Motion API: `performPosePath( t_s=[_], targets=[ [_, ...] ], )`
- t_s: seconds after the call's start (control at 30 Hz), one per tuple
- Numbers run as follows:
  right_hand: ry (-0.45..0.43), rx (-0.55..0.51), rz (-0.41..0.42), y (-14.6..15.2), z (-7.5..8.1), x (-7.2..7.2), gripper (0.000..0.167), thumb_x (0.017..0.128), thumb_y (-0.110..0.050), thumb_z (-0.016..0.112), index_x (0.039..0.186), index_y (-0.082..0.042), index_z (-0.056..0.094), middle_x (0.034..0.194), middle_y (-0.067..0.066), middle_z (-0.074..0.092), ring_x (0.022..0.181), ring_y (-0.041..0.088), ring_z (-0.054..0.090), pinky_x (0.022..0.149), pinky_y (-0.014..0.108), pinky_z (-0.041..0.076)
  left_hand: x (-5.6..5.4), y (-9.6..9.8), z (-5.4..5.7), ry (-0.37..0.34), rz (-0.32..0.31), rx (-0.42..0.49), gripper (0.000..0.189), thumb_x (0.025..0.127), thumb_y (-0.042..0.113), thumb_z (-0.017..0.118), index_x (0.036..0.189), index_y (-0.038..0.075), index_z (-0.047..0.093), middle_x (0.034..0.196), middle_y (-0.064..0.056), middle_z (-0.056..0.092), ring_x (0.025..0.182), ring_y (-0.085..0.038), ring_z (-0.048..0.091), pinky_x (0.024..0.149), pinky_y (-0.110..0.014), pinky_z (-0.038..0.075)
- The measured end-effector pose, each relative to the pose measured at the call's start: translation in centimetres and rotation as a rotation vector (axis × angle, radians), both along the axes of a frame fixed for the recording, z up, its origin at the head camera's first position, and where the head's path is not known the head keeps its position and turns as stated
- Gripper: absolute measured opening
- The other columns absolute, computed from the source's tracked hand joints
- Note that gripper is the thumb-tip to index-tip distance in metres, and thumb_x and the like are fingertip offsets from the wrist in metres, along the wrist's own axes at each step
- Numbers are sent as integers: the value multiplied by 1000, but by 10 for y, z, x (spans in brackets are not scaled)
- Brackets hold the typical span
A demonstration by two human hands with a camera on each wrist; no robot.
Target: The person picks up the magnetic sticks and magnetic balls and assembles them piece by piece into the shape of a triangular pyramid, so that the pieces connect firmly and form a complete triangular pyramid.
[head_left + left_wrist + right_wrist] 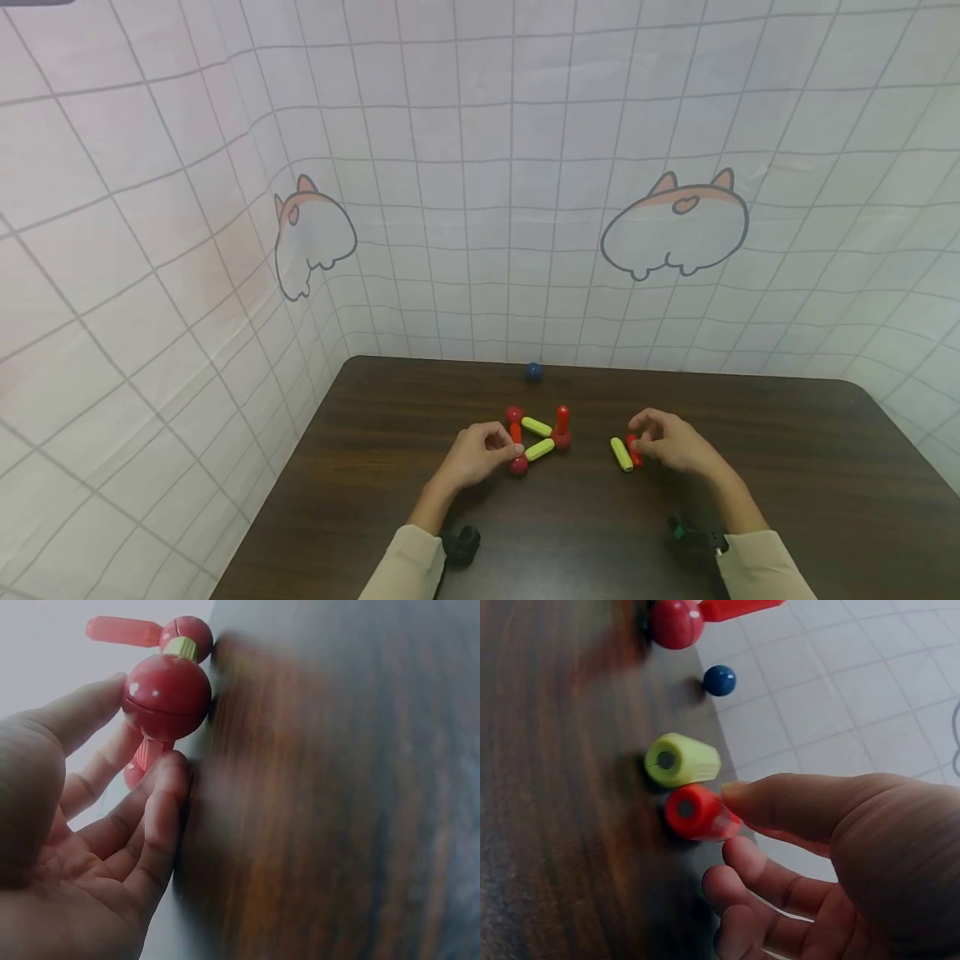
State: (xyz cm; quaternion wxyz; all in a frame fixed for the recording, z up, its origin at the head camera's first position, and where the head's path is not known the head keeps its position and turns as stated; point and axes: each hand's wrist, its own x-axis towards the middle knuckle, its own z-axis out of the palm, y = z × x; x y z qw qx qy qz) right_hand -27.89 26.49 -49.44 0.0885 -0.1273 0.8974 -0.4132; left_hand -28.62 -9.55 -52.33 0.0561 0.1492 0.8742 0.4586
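Observation:
A triangle of three red balls, joined by a red magnetic rod (515,432) and two yellow rods (537,427), lies left of the table's middle. From its right-hand ball (561,441) another red rod (562,418) stands upright. My left hand (472,457) holds this triangle at the near red ball (168,694), thumb on the ball and fingertips by the rod below it. To the right, my right hand (678,444) pinches a loose red rod (699,814) between thumb and index finger. Against that rod lies a loose yellow rod (681,760), dark discs showing in both ends.
A dark blue ball (533,372) sits near the back edge of the dark wooden table (420,383). White gridded cloth (465,208) with cartoon animal prints hangs behind and along the left. Each wrist wears a small black camera (461,546).

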Motion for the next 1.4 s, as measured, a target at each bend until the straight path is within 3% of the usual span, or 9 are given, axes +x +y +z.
performPosePath(
  t_s=[0.13, 0.3, 0.4, 0.77, 0.9, 1.03, 1.17, 1.4],
  targets=[
    [-19, 20, -3, 1, -5, -1, 31, 96, -15, 68, 122, 1, 60, 80, 3, 59, 64, 14, 51, 57, 29, 43, 0, 0, -1, -8, 6, 30, 33, 86, 37, 84, 104, 16, 66, 92, 0, 65, 79, -14, 58, 68, -29, 48],
    [-28, 15, -13, 1, -5, -2, 32, 96, -13, 68, 123, 2, 60, 80, 5, 60, 64, 16, 53, 55, 29, 44, 1, 1, 1, -19, -2, 35, 72, 81, 37, 88, 142, 21, 55, 112, -11, 56, 80, -15, 57, 68, -28, 49],
    [-34, 17, -11, 2, -5, -2, 33, 97, -13, 68, 125, 1, 61, 80, 5, 60, 64, 17, 53, 54, 29, 43, 1, 2, 2, -34, -25, 28, 80, 80, 38, 88, 149, 22, 52, 121, -14, 50, 75, -14, 56, 66, -26, 49],
    [-58, 45, -41, 6, -6, -1, 34, 97, -12, 64, 130, -5, 65, 82, 4, 61, 62, 16, 51, 51, 29, 41, 2, 2, 3, -38, -27, 20, 72, 81, 38, 88, 141, 15, 57, 126, -14, 47, 75, -16, 56, 65, -28, 49],
    [-56, 40, -56, 7, -6, -1, 34, 97, -9, 62, 130, -4, 64, 80, 5, 61, 62, 17, 51, 51, 29, 40, 2, 0, 4, -30, -30, 1, 58, 89, 36, 80, 139, 17, 59, 125, -12, 51, 75, -15, 56, 64, -29, 48],
    [-33, 58, -62, 6, -6, -1, 34, 97, -15, 67, 128, -3, 64, 80, 4, 62, 65, 18, 54, 53, 31, 42, 0, 0, 4, 1, -24, -5, 38, 96, 23, 71, 133, 18, 62, 122, -11, 56, 74, -14, 54, 63, -28, 47],
    [-12, 97, -72, 5, -8, -2, 34, 95, -17, 71, 125, -3, 66, 81, 4, 64, 65, 18, 56, 56, 33, 46, -1, -1, 3, 25, -12, -4, 27, 97, 14, 69, 124, 17, 66, 116, -10, 59, 75, -15, 54, 63, -28, 47],
    [-6, 94, -91, 8, -9, -2, 30, 93, -12, 69, 122, -3, 65, 82, 5, 64, 64, 17, 57, 56, 33, 49, -1, -2, 2, 18, -4, 3, 20, 95, 18, 73, 115, 18, 69, 108, -7, 60, 77, -15, 56, 64, -29, 47]
  ],
)
